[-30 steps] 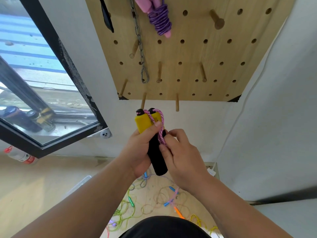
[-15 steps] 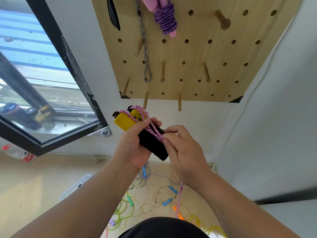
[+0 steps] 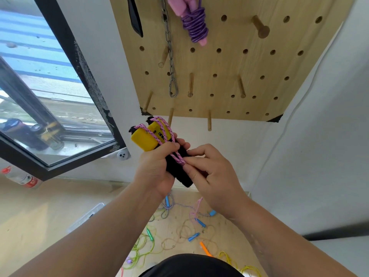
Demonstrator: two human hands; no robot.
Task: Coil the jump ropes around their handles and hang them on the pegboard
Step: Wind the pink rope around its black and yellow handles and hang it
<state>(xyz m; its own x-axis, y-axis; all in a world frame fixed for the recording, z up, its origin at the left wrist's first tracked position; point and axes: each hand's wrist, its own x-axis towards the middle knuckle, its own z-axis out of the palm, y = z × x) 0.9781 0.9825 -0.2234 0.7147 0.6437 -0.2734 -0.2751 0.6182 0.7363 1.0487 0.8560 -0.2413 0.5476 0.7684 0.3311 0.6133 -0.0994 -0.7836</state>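
Left grip (image 3: 157, 169) clasps yellow-black handles (image 3: 144, 139) — right grip (image 3: 216, 176) pinches pink rope (image 3: 178, 155) against them.

The left hand (image 3: 157, 168) grips two handles (image 3: 144, 139) side by side, yellow tops tilted up and to the left, black grips running down between the palms. A pink rope (image 3: 162, 130) crosses the yellow tops and runs down the grips to the right hand (image 3: 213, 176), which pinches it against them (its tail dangles below the wrist). Above is the pegboard (image 3: 229, 64), with a purple rope (image 3: 194, 23) and a chain (image 3: 169, 52) hanging on it. More ropes (image 3: 193, 236) lie tangled on the floor. A window (image 3: 50, 92) is at left.
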